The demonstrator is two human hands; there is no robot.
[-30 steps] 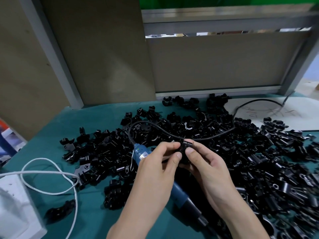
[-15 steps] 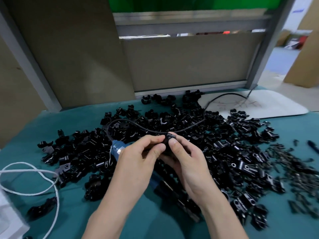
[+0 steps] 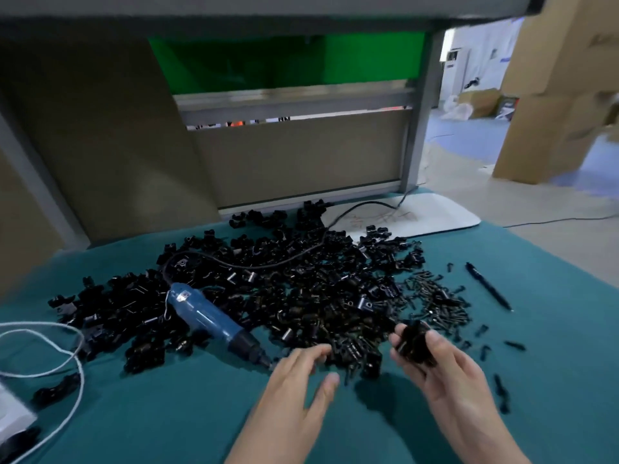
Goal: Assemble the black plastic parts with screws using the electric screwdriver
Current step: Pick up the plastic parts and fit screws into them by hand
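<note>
A big heap of black plastic parts (image 3: pixel 301 289) covers the middle of the teal table. My right hand (image 3: pixel 445 376) grips one black plastic part (image 3: pixel 413 343) at the heap's near right edge. My left hand (image 3: pixel 301 373) hovers with relaxed, spread fingers just right of the tip of the blue electric screwdriver (image 3: pixel 214 321), holding nothing. The screwdriver lies on the table and the heap, its black cable looping back over the parts. A pile of black screws (image 3: pixel 435 299) lies right of the heap.
A black pen (image 3: pixel 487 285) lies at the far right of the teal table cover (image 3: pixel 167 413). A white cable (image 3: pixel 67 360) loops at the left beside a white box (image 3: pixel 13 413). A white sheet (image 3: pixel 428 216) lies at the back right. Panels wall the table's back.
My hands have separated: the left let go of the part, the right carries it to the right. The view swung up and right, showing the screwdriver, screws and pen.
</note>
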